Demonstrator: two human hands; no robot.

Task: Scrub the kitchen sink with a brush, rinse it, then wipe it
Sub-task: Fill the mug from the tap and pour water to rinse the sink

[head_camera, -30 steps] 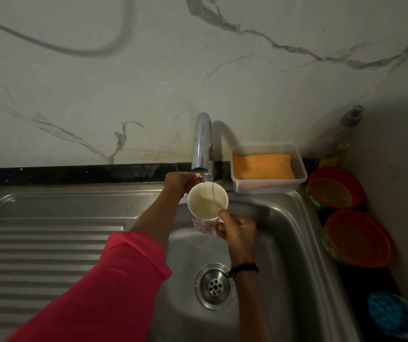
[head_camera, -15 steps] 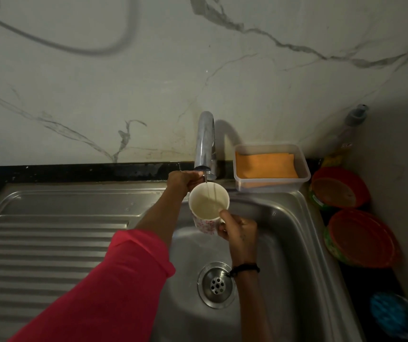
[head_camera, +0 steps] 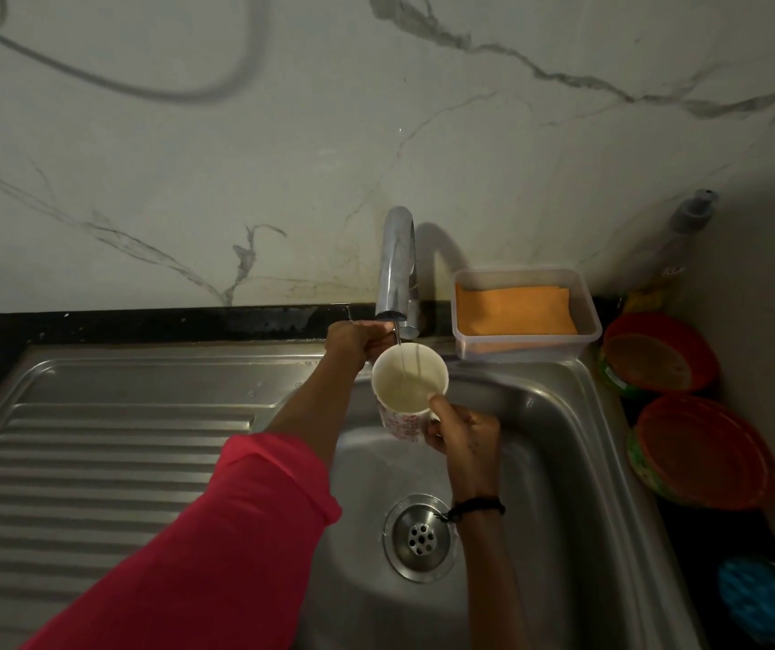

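Note:
My right hand [head_camera: 465,429] holds a white patterned mug [head_camera: 406,391] by its side under the chrome tap [head_camera: 397,269]. A thin stream of water runs into the mug, which has some water in it. My left hand [head_camera: 357,340], in a red sleeve, grips the tap's handle behind the mug. Below lies the steel sink [head_camera: 554,462] with its round drain [head_camera: 418,537]. A blue brush [head_camera: 765,602] lies on the dark counter at the lower right.
A clear tub [head_camera: 582,335] with an orange cloth [head_camera: 514,309] stands right of the tap. Two red-lidded containers [head_camera: 657,354] [head_camera: 704,450] and a pump bottle [head_camera: 690,227] sit along the right wall. The ribbed draining board [head_camera: 94,462] stretches left.
Both hands have stayed where they were. Water keeps running into the mug.

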